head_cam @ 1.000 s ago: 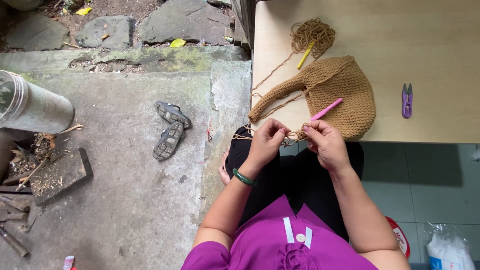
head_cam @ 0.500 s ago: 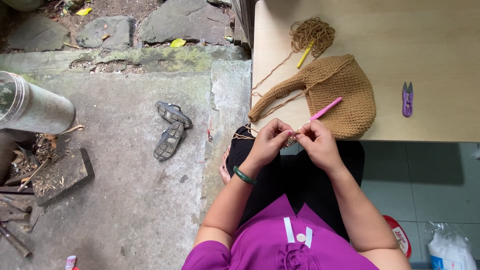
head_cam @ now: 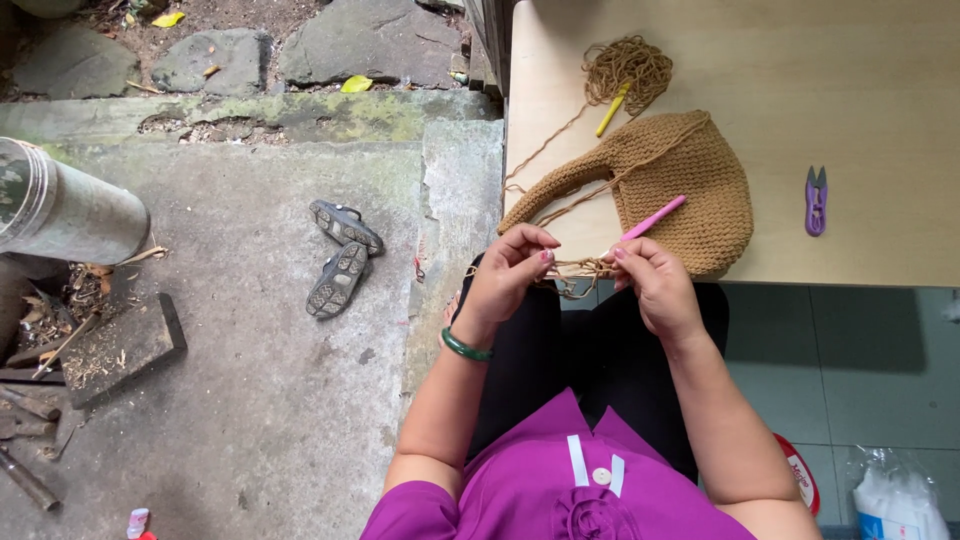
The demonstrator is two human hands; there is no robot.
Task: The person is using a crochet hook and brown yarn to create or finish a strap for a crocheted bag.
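Left hand (head_cam: 510, 275) pinches tan yarn (head_cam: 578, 272); right hand (head_cam: 650, 280) grips a pink hook (head_cam: 652, 218) with its working end at the yarn. Compared with a second earlier, both hands sit slightly nearer and closer together, a stitch apparently in progress. The crocheted bag (head_cam: 680, 185) lies on the tabletop (head_cam: 860, 90), its contents hidden; loose yarn pile (head_cam: 628, 68) farther, snips (head_cam: 817, 198) right.

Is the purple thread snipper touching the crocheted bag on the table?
Apart. The head view shows the purple snipper lying to the right of the tan bag, with a strip of bare table between them.
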